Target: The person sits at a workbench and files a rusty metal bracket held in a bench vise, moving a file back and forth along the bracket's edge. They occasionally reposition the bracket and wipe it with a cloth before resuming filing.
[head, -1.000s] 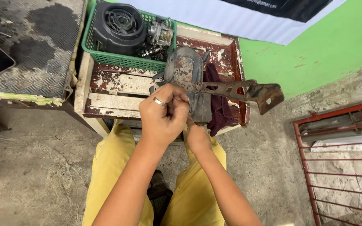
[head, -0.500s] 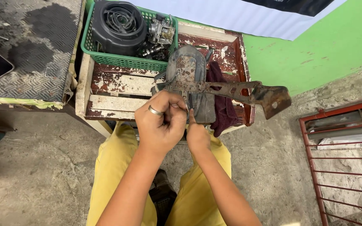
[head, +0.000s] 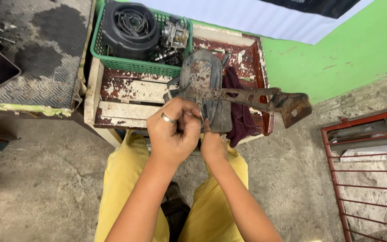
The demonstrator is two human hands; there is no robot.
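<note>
Hands meet at a rusty metal bracket (head: 251, 96): left hand (head: 173, 132) fisted on it, right hand (head: 212, 145) gripping beneath, over the wooden table (head: 126, 92).

Single view, head-worn camera, looking steeply down and slightly forward over the wearer's own forearms and lap. Landmark: worn wooden crate (head: 126, 96), upper centre of frame, facing the camera from just ahead of the knees. Close range; the left hand (head: 174, 134) and right hand (head: 213, 145) sit at the crate's near edge, mid-frame. Beyond the crate's far side, a green wall (head: 337, 54) closes the view. Left of the crate, a metal checker-plate surface (head: 36, 58); right of it, concrete floor and a red metal grille (head: 372, 175). No second view, so no overlap.
</note>
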